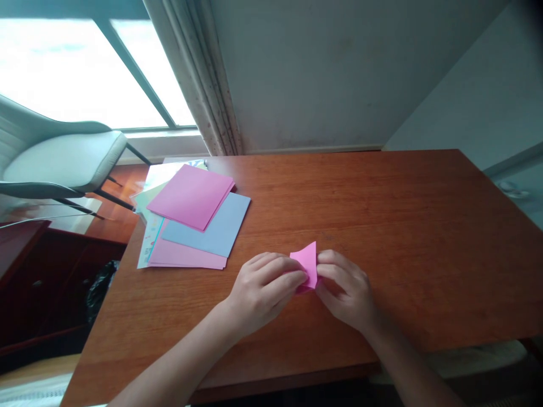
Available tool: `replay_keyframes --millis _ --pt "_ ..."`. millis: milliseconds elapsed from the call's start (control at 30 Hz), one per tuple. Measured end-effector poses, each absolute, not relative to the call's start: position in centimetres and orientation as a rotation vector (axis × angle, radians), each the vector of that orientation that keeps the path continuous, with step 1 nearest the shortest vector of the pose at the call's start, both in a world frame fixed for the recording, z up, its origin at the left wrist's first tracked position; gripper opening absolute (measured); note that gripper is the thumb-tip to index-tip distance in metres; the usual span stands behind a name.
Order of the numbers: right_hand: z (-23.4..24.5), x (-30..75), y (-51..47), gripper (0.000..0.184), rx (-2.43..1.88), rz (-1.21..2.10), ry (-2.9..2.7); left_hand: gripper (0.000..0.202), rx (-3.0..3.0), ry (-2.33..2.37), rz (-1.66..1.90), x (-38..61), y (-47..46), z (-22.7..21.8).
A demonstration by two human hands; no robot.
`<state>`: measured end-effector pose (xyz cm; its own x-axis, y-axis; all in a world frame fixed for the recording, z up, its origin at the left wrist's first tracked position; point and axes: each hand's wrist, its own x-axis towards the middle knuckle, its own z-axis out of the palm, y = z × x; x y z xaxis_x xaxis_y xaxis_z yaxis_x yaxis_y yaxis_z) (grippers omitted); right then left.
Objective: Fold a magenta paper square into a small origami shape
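A small folded piece of pink paper (307, 263) sits between my two hands near the front middle of a reddish wooden table (382, 215). My left hand (263, 291) pinches its left side with curled fingers. My right hand (343, 291) grips its right side, fingers closed against the paper. One pointed corner of the paper sticks up above my fingers; its lower part is hidden by them.
A fanned stack of coloured paper sheets (193, 217), pink on top of light blue, lies at the table's left rear. A grey chair (59, 161) stands left of the table by the window. A curtain (199, 79) hangs behind. A wall runs along the table's far edge.
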<state>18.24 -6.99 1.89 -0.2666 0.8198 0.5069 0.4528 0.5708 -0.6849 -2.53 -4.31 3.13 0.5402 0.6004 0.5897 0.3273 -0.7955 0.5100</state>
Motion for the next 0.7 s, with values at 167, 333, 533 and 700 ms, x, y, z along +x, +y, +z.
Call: replay_keyframes --millis 167,333,533,700 --pt "1.7 18.3 -7.1 0.027 -1.004 0.561 -1.911 0.013 2.459 0.774 1.060 -2.7 -4.4 3.3" --pt "1.8 18.2 -7.1 0.026 -1.031 0.615 -1.889 0.015 2.439 0.786 1.036 -2.6 -4.5 3.5" --pt "2.1 18.3 -7.2 0.025 -1.024 0.701 -1.838 0.014 2.429 0.812 1.070 -2.5 -4.4 3.1" --pt "2.1 18.5 -7.2 0.026 -1.015 0.792 -1.758 0.015 2.461 0.934 0.993 -2.7 -4.0 2.4"
